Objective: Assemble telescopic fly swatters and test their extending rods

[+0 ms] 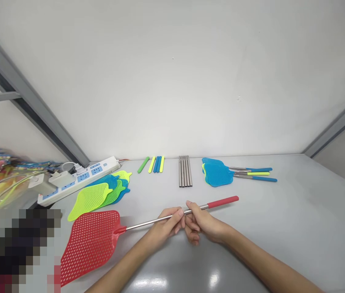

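Head view: at the bench's left edge lie a power strip (80, 178) and a fan of loose swatter heads (100, 194). Nearer, the red swatter (91, 240) looks assembled, its head on the bench, its steel rod pinched by the closed fingers of the left hand (166, 226) and the right hand (204, 224) side by side. Toward the back edge sit coloured grips (153, 164) and bare rods (185, 176), unjoined; right of them, finished blue swatters (221, 173). The bench's right side is open.
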`<state>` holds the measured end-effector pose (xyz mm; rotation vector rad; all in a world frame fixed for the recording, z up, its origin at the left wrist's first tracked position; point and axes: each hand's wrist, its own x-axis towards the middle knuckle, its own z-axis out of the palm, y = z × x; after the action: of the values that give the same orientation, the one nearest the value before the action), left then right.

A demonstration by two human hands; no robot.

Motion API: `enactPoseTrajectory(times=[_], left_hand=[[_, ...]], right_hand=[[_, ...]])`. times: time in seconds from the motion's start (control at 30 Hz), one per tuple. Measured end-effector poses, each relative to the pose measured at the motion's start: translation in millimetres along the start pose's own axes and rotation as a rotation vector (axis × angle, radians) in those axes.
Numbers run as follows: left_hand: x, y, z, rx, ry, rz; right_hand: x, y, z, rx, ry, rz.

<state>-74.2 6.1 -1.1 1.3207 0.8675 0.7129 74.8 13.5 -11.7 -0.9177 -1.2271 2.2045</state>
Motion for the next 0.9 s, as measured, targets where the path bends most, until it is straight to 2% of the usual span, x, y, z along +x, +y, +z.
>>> enactPoseTrajectory(times=[0.27,0.7,0.9], left_hand=[[8.8,-6.7,0.4,-0.074,0.048,-0.027],[9.7,-7.4,-0.9,-0.167,0.058,-0.030],[9.5,-7.8,-1.9,-0.190,0.066,-0.010]], right_hand=[[0.3,-6.0,5.3,0.148,0.098,-0.094],[1.0,-6.3,5.6,0.194,0.054,-0.138],[0.8,-8.0,7.2,0.199,0.081,-0.137]])
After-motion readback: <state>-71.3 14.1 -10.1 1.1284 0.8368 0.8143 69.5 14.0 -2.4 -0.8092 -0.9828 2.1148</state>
